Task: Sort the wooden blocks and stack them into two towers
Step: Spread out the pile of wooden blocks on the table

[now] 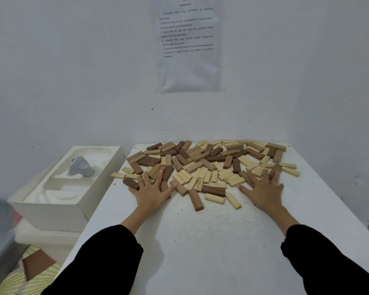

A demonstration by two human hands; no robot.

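Note:
A loose heap of wooden blocks (209, 165) covers the far half of the white table (200, 241). Several are dark brown, several mid brown and several pale yellow, all mixed and lying flat. My left hand (150, 191) lies flat with spread fingers on the brown blocks at the heap's near left edge. My right hand (262, 189) lies flat with spread fingers on pale and brown blocks at the near right edge. Neither hand grips a block. A dark brown block (196, 199) and a pale block (233, 200) lie apart at the front of the heap.
A white box (51, 207) with a moulded insert and a small grey device (81, 167) stands left of the table. A printed sheet (188, 43) hangs on the white wall behind. The table's right edge runs close to the wall.

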